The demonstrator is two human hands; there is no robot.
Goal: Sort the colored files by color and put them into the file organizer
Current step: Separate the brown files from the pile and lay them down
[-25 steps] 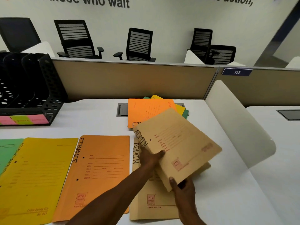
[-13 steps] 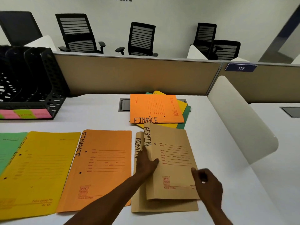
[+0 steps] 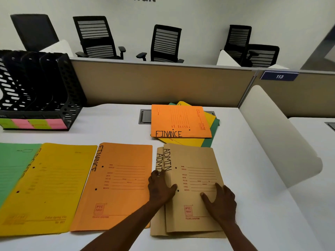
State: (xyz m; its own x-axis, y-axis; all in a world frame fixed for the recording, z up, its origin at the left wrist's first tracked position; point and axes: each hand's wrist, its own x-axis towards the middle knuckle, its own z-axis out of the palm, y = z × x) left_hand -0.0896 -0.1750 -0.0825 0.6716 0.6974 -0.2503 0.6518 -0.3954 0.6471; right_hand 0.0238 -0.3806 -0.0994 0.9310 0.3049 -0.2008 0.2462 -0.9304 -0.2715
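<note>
Two brown ADMIN files (image 3: 195, 160) lie stacked on the white desk, the top one slightly to the right of the lower one (image 3: 158, 154). My left hand (image 3: 160, 189) rests flat on their left edge. My right hand (image 3: 222, 203) presses flat on the top file's lower right. Left of them lie an orange FINANCE file (image 3: 123, 185), a yellow file (image 3: 52, 187) and a green file (image 3: 12, 169). A mixed pile (image 3: 179, 122) with an orange FINANCE file on top sits behind. The black file organizer (image 3: 36, 87) stands at the back left.
A beige partition (image 3: 163, 84) runs along the desk's far side. A white curved divider (image 3: 279, 138) rises at the right. A grey cable hatch (image 3: 145, 116) lies beside the mixed pile. Office chairs stand beyond the partition.
The brown file that both hands held tilted in the air now lies on the other brown file. My right hand has let go and come down flat on it.
</note>
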